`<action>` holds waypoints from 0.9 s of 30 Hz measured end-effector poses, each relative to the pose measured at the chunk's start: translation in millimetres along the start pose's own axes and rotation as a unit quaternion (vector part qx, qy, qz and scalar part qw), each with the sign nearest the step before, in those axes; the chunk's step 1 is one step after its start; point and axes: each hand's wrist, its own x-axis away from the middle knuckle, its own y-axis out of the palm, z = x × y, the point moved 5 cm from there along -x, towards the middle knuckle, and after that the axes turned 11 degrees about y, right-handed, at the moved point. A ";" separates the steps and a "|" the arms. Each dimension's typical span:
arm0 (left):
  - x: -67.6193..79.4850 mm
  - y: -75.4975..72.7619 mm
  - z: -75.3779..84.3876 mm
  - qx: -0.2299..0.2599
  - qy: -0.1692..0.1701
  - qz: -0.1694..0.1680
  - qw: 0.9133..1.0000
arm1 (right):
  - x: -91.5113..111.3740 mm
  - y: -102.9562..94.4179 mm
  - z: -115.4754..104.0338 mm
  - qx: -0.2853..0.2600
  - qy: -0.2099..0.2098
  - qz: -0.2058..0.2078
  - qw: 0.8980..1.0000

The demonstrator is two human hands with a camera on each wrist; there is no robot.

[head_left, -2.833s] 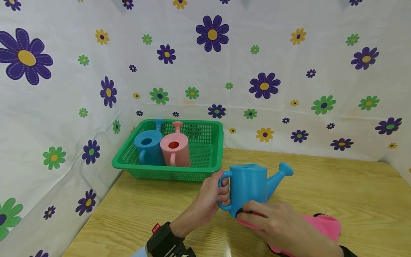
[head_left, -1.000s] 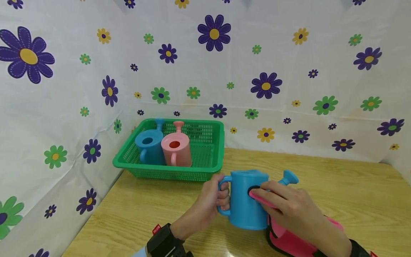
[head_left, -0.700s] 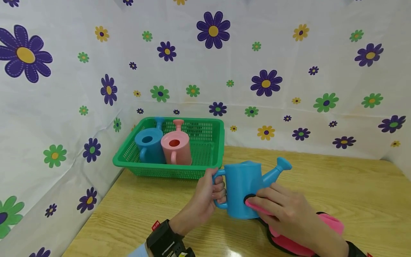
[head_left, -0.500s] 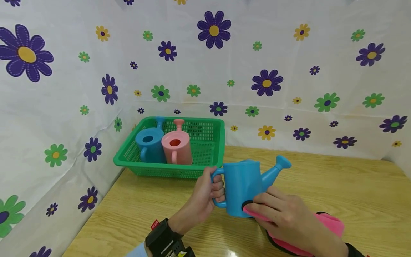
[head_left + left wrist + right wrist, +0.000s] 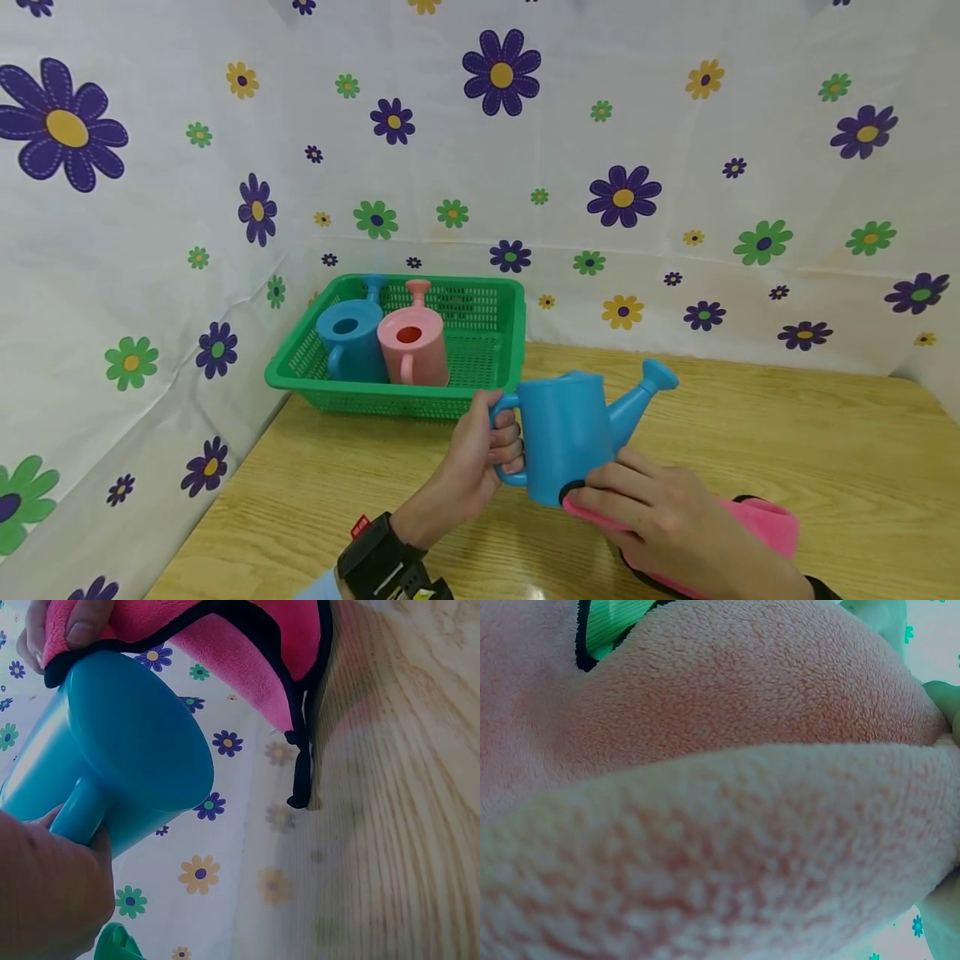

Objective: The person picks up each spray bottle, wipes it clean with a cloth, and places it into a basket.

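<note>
My left hand grips the handle of a blue watering can, its spout pointing up to the right. The can is held above the table, and its round base shows in the left wrist view. My right hand holds a pink fleece cloth with black edging, fingers pressing it against the lower side of the can. The rest of the cloth hangs in folds under that hand. In the right wrist view the cloth fills most of the picture.
At the back left of the wooden table stands a green basket. In it are another blue watering can and a pink one. A white flowered sheet hangs behind and to the left.
The right hand has slid the cloth from the middle of the can's side down to its lower edge. The left hand has raised the can slightly and shifted it left.
</note>
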 end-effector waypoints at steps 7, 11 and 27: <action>1.1 2.3 -1.3 -0.017 -0.002 -0.017 1.000 | -2.0 -5.2 2.0 0.020 0.001 0.041 0.999; 2.5 4.0 -2.8 -0.021 -0.001 -0.030 0.999 | -0.6 -7.2 4.2 0.017 0.012 0.046 0.999; 6.8 0.8 -13.4 -0.037 -0.019 -0.069 0.997 | 1.1 -13.7 19.0 0.023 0.104 0.111 0.988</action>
